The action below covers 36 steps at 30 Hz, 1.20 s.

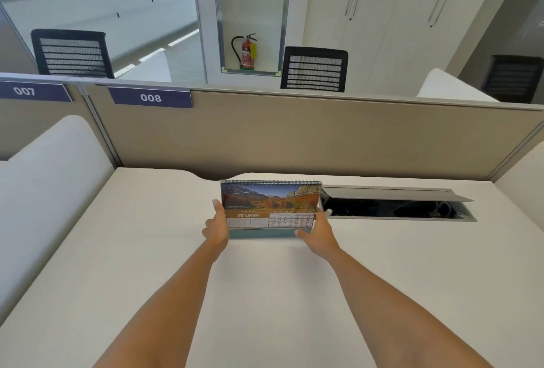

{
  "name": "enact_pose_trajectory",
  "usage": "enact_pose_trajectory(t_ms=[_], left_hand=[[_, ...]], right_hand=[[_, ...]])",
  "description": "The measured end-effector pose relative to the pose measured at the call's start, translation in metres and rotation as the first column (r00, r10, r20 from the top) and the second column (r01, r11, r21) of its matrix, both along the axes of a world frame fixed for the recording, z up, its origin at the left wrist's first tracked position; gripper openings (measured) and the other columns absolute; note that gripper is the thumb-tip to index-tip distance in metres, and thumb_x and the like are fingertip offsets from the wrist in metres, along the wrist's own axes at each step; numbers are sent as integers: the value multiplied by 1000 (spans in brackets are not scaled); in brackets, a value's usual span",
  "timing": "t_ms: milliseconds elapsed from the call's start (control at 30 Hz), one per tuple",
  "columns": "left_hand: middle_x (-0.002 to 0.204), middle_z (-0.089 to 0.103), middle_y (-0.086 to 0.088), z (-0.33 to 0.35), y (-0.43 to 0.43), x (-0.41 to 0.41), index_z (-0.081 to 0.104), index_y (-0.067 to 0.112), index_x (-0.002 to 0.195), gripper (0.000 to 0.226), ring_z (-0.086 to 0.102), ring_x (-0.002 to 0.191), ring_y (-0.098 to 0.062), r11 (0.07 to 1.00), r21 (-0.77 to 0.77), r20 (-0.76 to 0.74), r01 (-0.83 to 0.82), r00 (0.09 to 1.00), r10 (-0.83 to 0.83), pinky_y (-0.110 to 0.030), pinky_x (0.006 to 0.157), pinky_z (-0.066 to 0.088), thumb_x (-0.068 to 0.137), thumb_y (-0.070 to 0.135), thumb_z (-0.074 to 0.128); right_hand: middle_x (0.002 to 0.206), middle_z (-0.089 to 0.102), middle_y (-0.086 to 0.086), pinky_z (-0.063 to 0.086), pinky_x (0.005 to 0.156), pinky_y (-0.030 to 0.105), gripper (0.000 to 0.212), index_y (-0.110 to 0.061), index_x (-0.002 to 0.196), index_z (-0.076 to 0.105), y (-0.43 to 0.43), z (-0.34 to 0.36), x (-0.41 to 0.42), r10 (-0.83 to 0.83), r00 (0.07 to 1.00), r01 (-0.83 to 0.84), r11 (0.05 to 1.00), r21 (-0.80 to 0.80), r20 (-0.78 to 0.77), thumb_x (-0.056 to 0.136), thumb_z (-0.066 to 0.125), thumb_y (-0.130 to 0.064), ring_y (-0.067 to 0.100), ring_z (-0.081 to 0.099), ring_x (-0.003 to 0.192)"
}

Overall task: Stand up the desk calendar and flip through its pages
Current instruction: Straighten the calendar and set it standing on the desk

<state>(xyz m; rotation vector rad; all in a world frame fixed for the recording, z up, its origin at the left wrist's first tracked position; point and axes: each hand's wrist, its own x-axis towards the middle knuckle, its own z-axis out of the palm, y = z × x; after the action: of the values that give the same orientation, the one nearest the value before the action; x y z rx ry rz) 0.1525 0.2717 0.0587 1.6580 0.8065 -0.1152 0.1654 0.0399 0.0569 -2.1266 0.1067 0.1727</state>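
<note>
The desk calendar (270, 204) stands upright near the back of the white desk (265, 294), spiral binding on top. Its front page shows a mountain landscape photo above the word JANUARY and a date grid. My left hand (217, 225) grips its left edge, thumb up along the side. My right hand (319, 233) holds the lower right corner, fingers curled at the base. Both arms reach forward from the bottom of the view.
An open cable hatch (397, 204) with its lid raised lies just right of the calendar. A beige partition (294, 135) labelled 008 closes the desk's back. White side dividers (50, 179) flank the desk. Black chairs and a fire extinguisher (247, 51) stand beyond.
</note>
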Motion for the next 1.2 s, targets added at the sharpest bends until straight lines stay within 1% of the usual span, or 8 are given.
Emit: enact_pose_trajectory(t_ms=[167, 267, 333, 467, 667, 833, 967, 1200], left_hand=[[145, 42, -5, 3, -4, -8, 36, 17, 143, 83, 38, 134, -32, 992, -130, 57, -1, 998, 9, -43, 114, 23, 89, 69, 2], [125, 48, -2, 6, -6, -20, 41, 14, 134, 48, 44, 114, -23, 990, -127, 129, 63, 990, -47, -33, 99, 29, 104, 39, 13], [126, 52, -4, 8, -10, -24, 43, 13, 130, 37, 46, 109, -20, 990, -96, 164, 101, 983, -84, -31, 91, 31, 104, 28, 21], [127, 55, -7, 5, -17, -31, 42, 19, 132, 32, 50, 117, -25, 989, -35, 219, 147, 966, -136, -33, 90, 38, 103, 18, 30], [134, 52, -3, 1, -23, -35, 36, 28, 136, 38, 47, 121, -26, 982, 36, 228, 184, 956, -187, -43, 103, 38, 99, 18, 41], [125, 54, -3, 0, -25, -40, 39, 27, 128, 44, 48, 118, -25, 982, 29, 239, 186, 953, -188, -35, 95, 43, 93, 2, 45], [126, 53, -1, 1, -28, -43, 40, 29, 129, 46, 49, 119, -25, 985, 48, 237, 164, 956, -171, -40, 99, 46, 92, 5, 51], [144, 37, -5, 14, -28, -59, 34, 18, 143, 44, 38, 133, -27, 998, 59, 199, 36, 979, -47, -42, 107, 36, 100, 14, 43]], right_hand=[[146, 41, 10, 34, 106, 34, 84, -12, 147, 24, 0, 0, -8, -80, 995, 83, 994, 71, -51, 79, 75, -10, 24, 38, 135], [151, 34, 11, 35, 107, 35, 91, -13, 150, 16, -1, 2, -14, -82, 991, 89, 994, 64, -104, 81, 74, -11, 27, 34, 138], [152, 33, 11, 35, 106, 34, 92, -12, 151, 11, -1, 4, -18, -77, 989, 86, 994, 70, -129, 83, 72, -10, 28, 35, 137], [151, 36, 8, 36, 105, 34, 90, -15, 152, 3, 1, 2, -24, -24, 986, 37, 997, 71, -168, 87, 65, -6, 27, 38, 136], [148, 43, 2, 41, 102, 34, 94, -27, 153, 3, 4, -3, -24, -3, 982, 18, 997, 77, -188, 85, 67, -11, 25, 43, 132], [153, 35, 3, 37, 106, 34, 92, -26, 153, -1, 2, -2, -26, 14, 980, -3, 998, 57, -198, 89, 64, -10, 26, 37, 137], [156, 30, 4, 35, 108, 36, 88, -26, 153, 3, -2, -5, -28, 44, 982, -44, 999, 0, -183, 90, 60, -7, 28, 33, 140], [147, 40, 7, 40, 105, 39, 66, -22, 141, 32, -13, 0, -32, -28, 989, 43, 994, 96, -147, 87, 66, -7, 30, 41, 133]])
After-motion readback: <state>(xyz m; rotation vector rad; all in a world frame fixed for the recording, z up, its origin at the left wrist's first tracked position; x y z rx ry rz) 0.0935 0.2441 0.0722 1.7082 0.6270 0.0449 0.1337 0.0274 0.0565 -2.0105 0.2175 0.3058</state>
